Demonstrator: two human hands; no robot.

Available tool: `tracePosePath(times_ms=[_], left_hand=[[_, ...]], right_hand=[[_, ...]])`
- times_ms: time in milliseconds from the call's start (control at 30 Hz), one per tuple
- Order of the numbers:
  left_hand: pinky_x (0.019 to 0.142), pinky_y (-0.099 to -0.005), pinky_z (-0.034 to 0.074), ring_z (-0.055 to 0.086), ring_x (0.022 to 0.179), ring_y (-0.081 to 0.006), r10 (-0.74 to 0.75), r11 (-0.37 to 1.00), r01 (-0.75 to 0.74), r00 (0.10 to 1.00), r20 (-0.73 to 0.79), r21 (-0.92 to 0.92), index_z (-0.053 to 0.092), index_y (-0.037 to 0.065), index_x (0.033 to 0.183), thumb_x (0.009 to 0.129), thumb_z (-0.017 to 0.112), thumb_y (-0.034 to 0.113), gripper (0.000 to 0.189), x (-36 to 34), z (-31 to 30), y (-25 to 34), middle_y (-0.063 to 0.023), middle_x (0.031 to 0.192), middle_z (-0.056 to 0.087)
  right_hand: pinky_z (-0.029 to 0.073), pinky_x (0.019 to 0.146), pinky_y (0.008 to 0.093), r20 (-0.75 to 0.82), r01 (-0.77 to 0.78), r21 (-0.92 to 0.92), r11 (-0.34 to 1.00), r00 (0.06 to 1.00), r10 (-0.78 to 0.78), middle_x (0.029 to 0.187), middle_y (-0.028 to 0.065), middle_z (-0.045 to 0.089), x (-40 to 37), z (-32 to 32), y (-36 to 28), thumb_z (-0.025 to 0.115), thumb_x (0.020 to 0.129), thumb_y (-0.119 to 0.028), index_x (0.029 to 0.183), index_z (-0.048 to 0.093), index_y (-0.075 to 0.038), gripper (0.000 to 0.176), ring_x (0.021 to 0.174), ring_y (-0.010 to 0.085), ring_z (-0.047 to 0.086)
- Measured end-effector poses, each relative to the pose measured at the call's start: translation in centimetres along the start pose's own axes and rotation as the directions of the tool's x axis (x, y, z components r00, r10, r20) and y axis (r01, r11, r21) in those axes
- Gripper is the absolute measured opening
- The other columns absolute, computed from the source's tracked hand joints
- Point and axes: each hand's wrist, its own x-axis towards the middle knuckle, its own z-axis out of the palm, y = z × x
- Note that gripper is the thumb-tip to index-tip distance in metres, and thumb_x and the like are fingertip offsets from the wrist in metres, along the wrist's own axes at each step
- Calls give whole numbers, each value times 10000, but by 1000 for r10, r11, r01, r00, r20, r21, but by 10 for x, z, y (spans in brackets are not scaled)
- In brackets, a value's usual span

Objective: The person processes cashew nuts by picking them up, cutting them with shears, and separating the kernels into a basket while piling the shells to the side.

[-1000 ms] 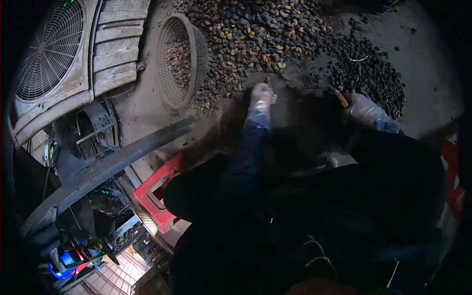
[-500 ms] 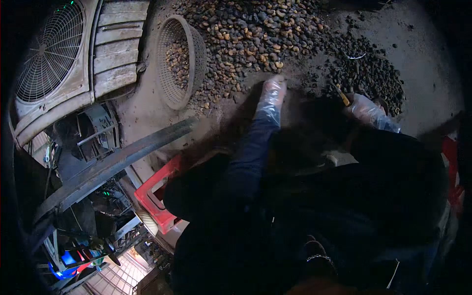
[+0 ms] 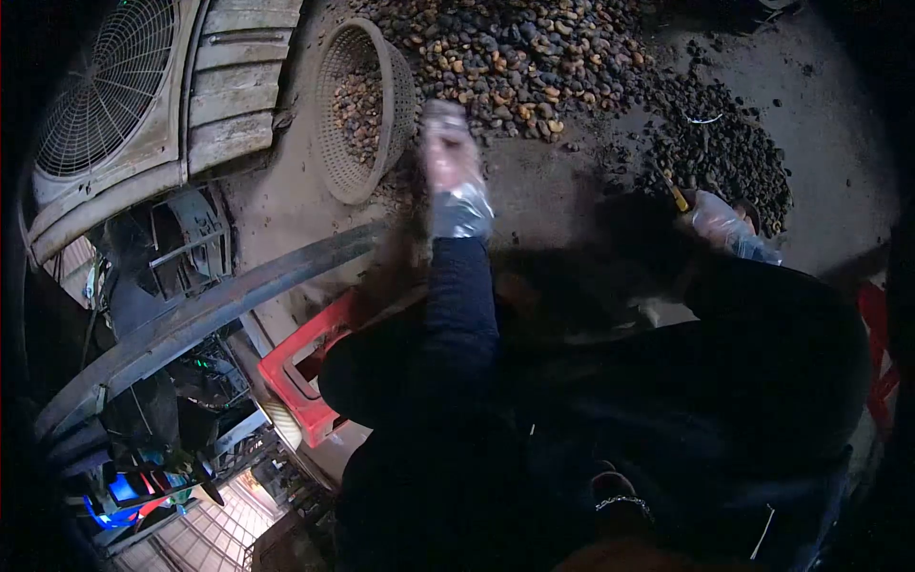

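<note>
My left hand [image 3: 453,162], in a clear plastic glove, is smeared by motion beside the rim of a grey woven-looking basket [image 3: 398,105]; its fingers cannot be made out. The basket lies tipped on its side with brownish nuts [image 3: 357,119] inside. Behind my hand spreads a large heap of kidney-shaped nuts, like cashews [image 3: 534,71]. On the right, my right hand [image 3: 720,224], also gloved in plastic, is closed on a yellow-handled tool [image 3: 678,195] with a thin tip. That tool points at a pile of small dark pieces [image 3: 724,143].
A grey fan housing [image 3: 181,95] stands at the upper left. A long curved metal bar [image 3: 219,300] crosses the left side. A red plastic stool or crate [image 3: 300,381] is near my left knee, and another red piece [image 3: 875,329] shows at the right edge.
My left hand has moved left from the front edge of the nut heap to beside the basket. My right hand stays at the dark pile with the tool. The view has shifted slightly.
</note>
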Motion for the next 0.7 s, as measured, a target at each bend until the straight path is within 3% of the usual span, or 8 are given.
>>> tracePosePath(times_ms=[133, 167, 200, 267, 333, 433, 567, 700], left_hand=[[647, -216, 677, 747, 791, -165, -41, 996, 32, 992, -117, -82, 601, -54, 1247, 979, 731, 51, 316, 28, -25, 18, -171, 1035, 716], [637, -204, 643, 721, 796, -124, 102, 897, -13, 979, -177, 442, 636, -22, 1208, 1005, 713, 102, 249, 29, -37, -1, -120, 1011, 713], [648, -205, 620, 698, 799, -107, -42, 866, -111, 955, 293, 487, 678, 28, 1162, 1037, 683, 167, 187, 37, -92, -16, -71, 983, 698], [682, -340, 622, 756, 879, -181, 114, -44, 409, 909, -402, 912, 779, 73, 1081, 996, 676, 210, 191, 63, -116, -41, -69, 972, 788], [781, -397, 634, 790, 924, -262, 137, 9, 481, 868, -478, 877, 783, 41, 1140, 937, 726, 211, 271, 60, -119, -58, -117, 986, 810], [949, -400, 593, 772, 1052, -341, 113, -433, 185, 982, -151, 882, 746, 8, 1244, 855, 809, 246, 461, 68, -147, -72, -204, 1093, 791], [978, -433, 584, 765, 1082, -337, 129, -614, 148, 988, -86, 776, 755, 35, 1257, 852, 810, 249, 462, 57, -116, -75, -191, 1111, 794], [980, -460, 588, 749, 1088, -390, -164, -851, -52, 972, -170, 522, 720, -14, 1231, 954, 750, 265, 394, 59, -124, -72, -207, 1291, 740]], right_hand=[[560, 825, 454, 3, -8, -8, 1000, 1000, 8, 1025, 201, 748, 2, 1, 0, 741, 908, -252, 1295, 664, 40, 491, 912, 336, 718], [560, 827, 453, 0, -9, -8, 1000, 1000, 9, 1027, 200, 749, 2, 0, 1, 741, 905, -250, 1300, 664, 38, 495, 916, 335, 718], [560, 830, 452, -1, -11, -3, 1000, 1000, 11, 1029, 199, 750, 1, -1, 0, 741, 902, -248, 1304, 663, 37, 500, 919, 334, 719], [560, 835, 450, -1, -15, -1, 1000, 1000, 15, 1034, 198, 752, 1, 0, 1, 742, 895, -245, 1313, 662, 34, 509, 926, 331, 721], [560, 840, 447, 2, -20, -1, 1000, 1000, 20, 1038, 197, 753, 2, 0, 2, 742, 889, -242, 1322, 660, 31, 519, 933, 329, 722], [560, 847, 444, 7, -30, 6, 1000, 1000, 30, 1044, 195, 756, 3, 0, 3, 743, 880, -237, 1336, 659, 26, 534, 944, 325, 725], [560, 857, 439, 15, -39, 13, 999, 999, 39, 1053, 192, 759, 7, 1, 7, 743, 867, -231, 1354, 656, 20, 555, 958, 320, 728], [560, 867, 435, 25, -42, 25, 999, 999, 42, 1062, 190, 763, 10, 3, 8, 744, 854, -224, 1373, 654, 14, 578, 972, 315, 731]])
